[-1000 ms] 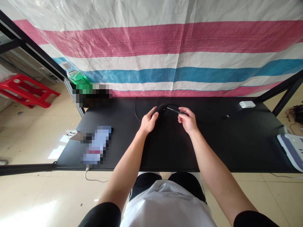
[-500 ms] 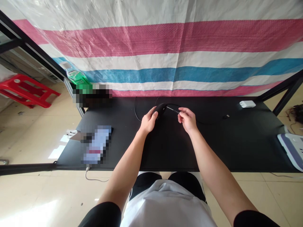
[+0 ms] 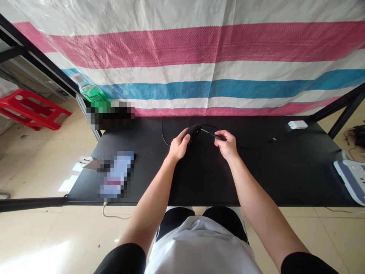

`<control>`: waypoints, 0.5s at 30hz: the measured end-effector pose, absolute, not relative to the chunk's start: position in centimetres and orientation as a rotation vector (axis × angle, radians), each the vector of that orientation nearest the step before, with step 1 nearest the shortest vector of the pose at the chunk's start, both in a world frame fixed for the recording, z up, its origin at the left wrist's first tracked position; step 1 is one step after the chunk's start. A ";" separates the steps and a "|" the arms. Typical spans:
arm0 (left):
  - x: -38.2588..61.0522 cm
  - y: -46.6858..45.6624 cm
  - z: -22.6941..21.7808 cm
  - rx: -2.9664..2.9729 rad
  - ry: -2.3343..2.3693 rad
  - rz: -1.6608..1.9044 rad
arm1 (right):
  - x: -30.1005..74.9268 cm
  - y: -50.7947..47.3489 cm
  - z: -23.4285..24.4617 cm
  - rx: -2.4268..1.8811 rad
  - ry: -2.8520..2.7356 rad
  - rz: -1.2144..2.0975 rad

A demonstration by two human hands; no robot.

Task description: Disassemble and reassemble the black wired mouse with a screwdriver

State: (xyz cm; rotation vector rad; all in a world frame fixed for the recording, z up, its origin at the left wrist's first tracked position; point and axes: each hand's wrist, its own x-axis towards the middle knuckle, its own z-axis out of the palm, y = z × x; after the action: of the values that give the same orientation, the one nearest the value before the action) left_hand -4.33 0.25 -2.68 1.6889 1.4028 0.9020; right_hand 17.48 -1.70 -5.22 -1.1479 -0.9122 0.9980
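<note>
In the head view, my left hand (image 3: 178,145) is closed around a black computer mouse (image 3: 195,131), held tilted just above the table with its underside partly turned to the right. My right hand (image 3: 227,145) grips a thin screwdriver (image 3: 209,133) by its dark handle, between thumb and fingers. The metal shaft points left, and its tip meets the mouse near its upper right end. Whether the tip sits in a screw hole is too small to tell. A black cable (image 3: 163,131) loops behind my left hand, and a small USB plug (image 3: 273,139) lies to the right.
On the black table (image 3: 205,182), a phone (image 3: 118,173) with a charging cable lies left, beside a pronged plug (image 3: 85,161). A green-labelled bottle (image 3: 94,93) stands back left. A white charger (image 3: 298,125) and a power strip (image 3: 352,177) are right. Striped sheeting (image 3: 182,89) hangs behind.
The fingers of my right hand have shifted around the screwdriver, so more of its dark handle shows. My left hand and the mouse keep nearly the same place.
</note>
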 end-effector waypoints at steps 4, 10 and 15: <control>-4.3 0.3 -2.7 1.698 1.396 0.898 | 17.3 -1.6 -4.9 -1.126 -0.876 1.048; -4.3 0.2 -2.7 1.706 1.395 0.896 | 16.7 -1.6 -4.1 -1.109 -0.760 1.106; -4.3 0.4 -2.7 1.705 1.392 0.885 | 16.9 -1.5 -4.5 -1.105 -0.784 1.075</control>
State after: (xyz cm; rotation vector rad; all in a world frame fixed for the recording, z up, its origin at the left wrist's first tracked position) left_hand -4.34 0.37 -2.75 1.7050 1.3915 0.8855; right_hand 16.91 -1.49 -4.48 -1.1053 -0.7837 1.0750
